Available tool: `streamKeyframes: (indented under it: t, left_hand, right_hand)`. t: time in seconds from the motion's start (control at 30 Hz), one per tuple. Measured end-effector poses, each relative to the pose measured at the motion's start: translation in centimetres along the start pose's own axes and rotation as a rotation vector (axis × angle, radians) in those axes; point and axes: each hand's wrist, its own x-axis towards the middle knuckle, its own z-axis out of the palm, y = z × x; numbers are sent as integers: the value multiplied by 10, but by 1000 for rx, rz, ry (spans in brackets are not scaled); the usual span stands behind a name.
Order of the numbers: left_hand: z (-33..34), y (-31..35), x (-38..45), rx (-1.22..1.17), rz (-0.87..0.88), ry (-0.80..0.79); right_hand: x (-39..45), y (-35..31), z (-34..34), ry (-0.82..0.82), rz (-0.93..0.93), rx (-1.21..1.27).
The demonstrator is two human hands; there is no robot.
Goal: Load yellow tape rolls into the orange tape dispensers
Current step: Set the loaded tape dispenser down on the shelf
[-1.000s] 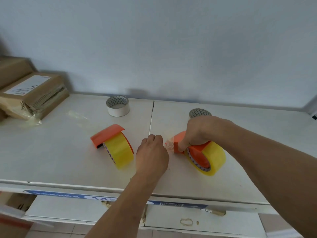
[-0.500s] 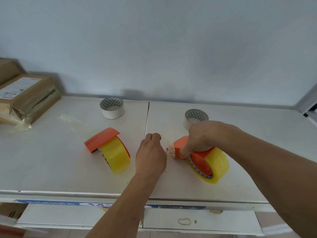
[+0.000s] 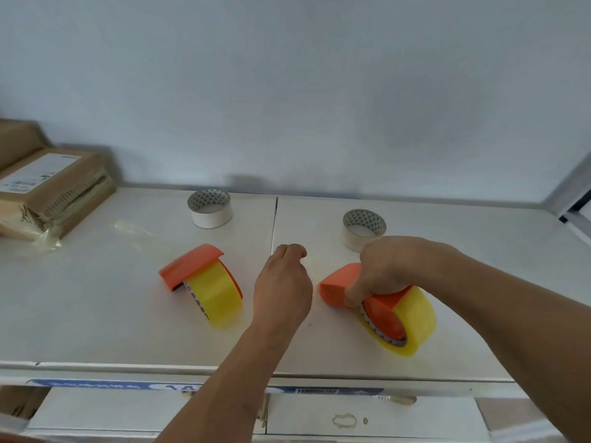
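While the right hand (image 3: 382, 270) is pressing down on the orange dispenser (image 3: 339, 284) at the right of the white tabletop (image 3: 96, 308), the yellow roll (image 3: 412, 324) seated in it is resting on edge near the front of the table, its orange hub showing through the core. A second ago a pale crumpled tape end was showing at the dispenser's nose, right by the left hand's knuckles; now no tape end is visible there, and the left hand (image 3: 283, 287) is pulling away toward the centre seam, fingers curled into a loose fist, with nothing visibly held. That is suggesting the leading end has been pulled out and torn or let go, so this second unit is probably as good as loaded. Left of the seam, the other orange dispenser (image 3: 188, 266) is sitting untouched with its own yellow roll (image 3: 216, 294) already in place. Farther back, two white tape cores (image 3: 209, 207) (image 3: 363, 227) are standing on the table, and at the far left a taped cardboard parcel (image 3: 51, 193) is lying against the wall.
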Motion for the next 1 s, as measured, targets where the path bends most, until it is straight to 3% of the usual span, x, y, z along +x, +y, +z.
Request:
streamKeyframes:
  t: [0.53, 0.7, 1.0]
  left_hand:
    - [2, 4, -6, 204, 163, -72]
    - [1, 12, 3, 262, 232, -94]
    - [3, 16, 12, 292, 235, -128]
  right_hand:
    - [-21, 8, 11, -28, 35, -44]
    - [-25, 15, 18, -30, 22, 60]
    - [-33, 22, 15, -57, -29, 79]
